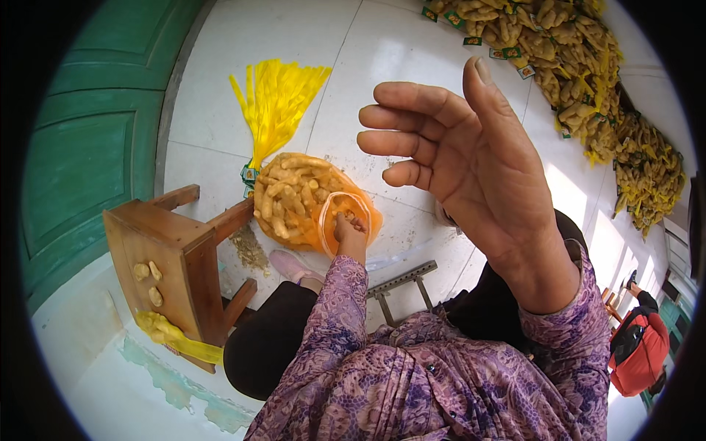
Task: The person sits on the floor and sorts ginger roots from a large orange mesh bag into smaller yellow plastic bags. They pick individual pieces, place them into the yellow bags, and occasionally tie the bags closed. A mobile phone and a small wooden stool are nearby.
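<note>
My left hand (351, 227) reaches into the mouth of an orange mesh sack (370, 214) on the floor, its fingers curled. Whether it grips a piece is hidden. Ginger roots (289, 190) fill the sack, and a pale band rims its opening. High in front of me, my right hand (469, 149) is raised with the palm toward the camera, fingers bent and thumb apart, holding nothing. Beyond the sack, a fan of yellow mesh net bags (281, 107) lies on the tiles, with green printed tags (249, 174) gathered at its narrow end.
A wooden stool (160, 242) at left bears loose ginger pieces (155, 296) and a partly filled yellow net bag (165, 331). Debris (248, 248) lies beside the sack. A metal frame (405, 281) stands before me. Heaped bagged ginger (573, 66) lines the far right; a person in red (640, 353) is beyond.
</note>
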